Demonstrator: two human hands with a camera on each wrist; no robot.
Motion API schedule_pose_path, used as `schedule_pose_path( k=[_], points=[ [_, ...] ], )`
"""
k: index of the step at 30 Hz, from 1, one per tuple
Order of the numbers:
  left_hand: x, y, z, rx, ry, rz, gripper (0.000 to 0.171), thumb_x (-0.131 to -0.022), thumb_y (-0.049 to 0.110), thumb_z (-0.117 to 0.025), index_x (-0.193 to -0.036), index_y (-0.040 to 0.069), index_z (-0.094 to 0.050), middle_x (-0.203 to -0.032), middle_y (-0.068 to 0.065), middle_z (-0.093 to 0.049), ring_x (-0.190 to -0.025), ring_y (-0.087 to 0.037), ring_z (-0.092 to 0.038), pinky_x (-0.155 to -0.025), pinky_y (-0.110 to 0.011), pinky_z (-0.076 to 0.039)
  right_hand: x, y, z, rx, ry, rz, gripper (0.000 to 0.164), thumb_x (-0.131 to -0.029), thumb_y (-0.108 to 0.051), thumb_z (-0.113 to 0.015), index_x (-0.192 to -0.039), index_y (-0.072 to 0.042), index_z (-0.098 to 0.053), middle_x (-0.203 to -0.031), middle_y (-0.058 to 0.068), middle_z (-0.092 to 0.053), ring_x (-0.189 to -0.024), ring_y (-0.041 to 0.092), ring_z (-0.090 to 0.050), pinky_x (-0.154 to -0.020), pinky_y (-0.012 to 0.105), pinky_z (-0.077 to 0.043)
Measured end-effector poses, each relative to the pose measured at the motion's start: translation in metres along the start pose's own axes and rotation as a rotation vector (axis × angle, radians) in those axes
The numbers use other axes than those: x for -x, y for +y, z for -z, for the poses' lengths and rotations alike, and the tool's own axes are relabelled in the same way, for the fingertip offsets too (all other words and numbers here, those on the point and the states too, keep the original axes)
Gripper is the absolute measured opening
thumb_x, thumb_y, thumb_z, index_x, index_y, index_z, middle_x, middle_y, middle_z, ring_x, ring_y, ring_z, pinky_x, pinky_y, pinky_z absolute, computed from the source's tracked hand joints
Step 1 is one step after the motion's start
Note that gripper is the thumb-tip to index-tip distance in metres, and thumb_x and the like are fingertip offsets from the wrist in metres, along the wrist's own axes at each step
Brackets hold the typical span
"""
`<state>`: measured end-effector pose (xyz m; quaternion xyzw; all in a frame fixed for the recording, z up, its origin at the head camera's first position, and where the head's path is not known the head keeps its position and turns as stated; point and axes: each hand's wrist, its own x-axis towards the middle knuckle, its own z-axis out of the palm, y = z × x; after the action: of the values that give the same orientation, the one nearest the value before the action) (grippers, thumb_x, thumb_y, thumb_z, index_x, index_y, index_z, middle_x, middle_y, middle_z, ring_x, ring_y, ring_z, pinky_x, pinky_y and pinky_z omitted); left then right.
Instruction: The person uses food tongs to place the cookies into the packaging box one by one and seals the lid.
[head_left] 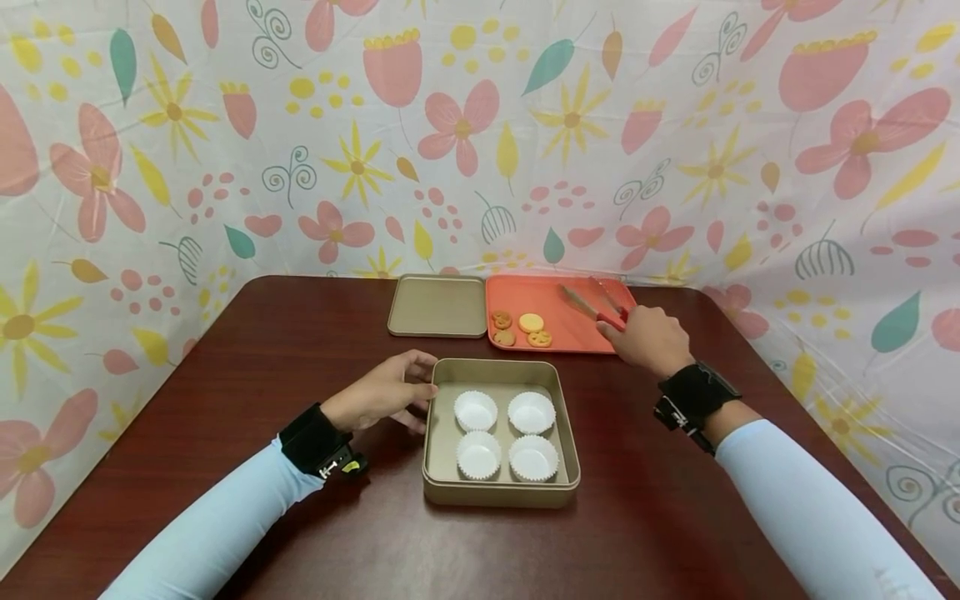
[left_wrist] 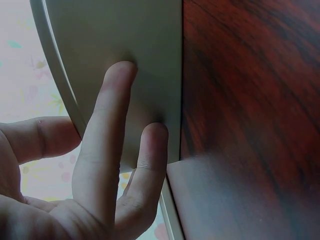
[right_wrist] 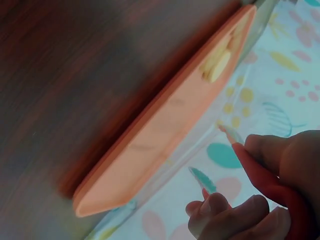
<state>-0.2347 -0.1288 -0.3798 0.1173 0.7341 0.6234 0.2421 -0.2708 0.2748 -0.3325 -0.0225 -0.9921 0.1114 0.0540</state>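
Note:
My right hand (head_left: 651, 340) grips a pair of tongs (right_wrist: 257, 172) by their red handles. Their two metal arms are spread apart and hover over the orange tray (head_left: 573, 333), pointing away from me. Several cookies (head_left: 531, 322) lie together at that tray's left end, apart from the tongs. My left hand (head_left: 390, 392) is at the left side of a square gold tin (head_left: 501, 497); in the left wrist view two extended fingertips rest on its outer wall and the thumb touches the rim. Inside the tin stand several white fluted paper baking cups (head_left: 478, 456), in two rows.
A flat gold lid (head_left: 438, 306) lies at the back of the dark wooden table (head_left: 315, 533), directly left of the orange tray. Behind the table's far edge hangs a flower-printed curtain (head_left: 465, 217).

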Motion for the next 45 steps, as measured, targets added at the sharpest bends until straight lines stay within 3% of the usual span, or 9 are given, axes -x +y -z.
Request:
schedule_pose_path(
  k=[7, 18, 45],
  points=[
    [0.0, 0.0, -0.001, 0.003, 0.002, 0.003, 0.052, -0.102, -0.001, -0.058, -0.149, -0.001, -0.035, -0.143, -0.03, -0.04, -0.094, -0.036, -0.064, -0.067, -0.048, -0.065, 0.003, -0.018, -0.009, -0.021, -0.008, 0.033, 0.053, -0.097, -0.054, -0.064, -0.085, -0.003, -0.058, -0.07, 0.01, -0.048, -0.061, 0.029, -0.052, -0.047, 0.033, -0.04],
    [0.0, 0.002, -0.001, 0.003, -0.002, -0.014, 0.052, -0.102, -0.002, -0.057, -0.148, -0.002, -0.035, -0.143, -0.031, -0.039, -0.097, -0.042, -0.064, -0.067, -0.048, -0.065, 0.003, -0.033, -0.019, 0.015, -0.016, 0.137, 0.049, -0.097, -0.05, -0.067, -0.074, -0.008, -0.054, -0.066, 0.006, -0.046, -0.057, 0.025, -0.048, -0.046, 0.03, -0.031],
    [-0.001, 0.002, 0.002, -0.006, -0.006, 0.005, 0.053, -0.102, -0.001, -0.056, -0.15, 0.0, -0.033, -0.145, -0.03, -0.038, -0.095, -0.038, -0.064, -0.068, -0.048, -0.065, -0.001, -0.047, -0.024, 0.046, -0.084, 0.181, 0.048, -0.098, -0.047, -0.066, -0.069, -0.01, -0.055, -0.061, 0.004, -0.048, -0.054, 0.023, -0.05, -0.044, 0.03, -0.034]
  ],
)
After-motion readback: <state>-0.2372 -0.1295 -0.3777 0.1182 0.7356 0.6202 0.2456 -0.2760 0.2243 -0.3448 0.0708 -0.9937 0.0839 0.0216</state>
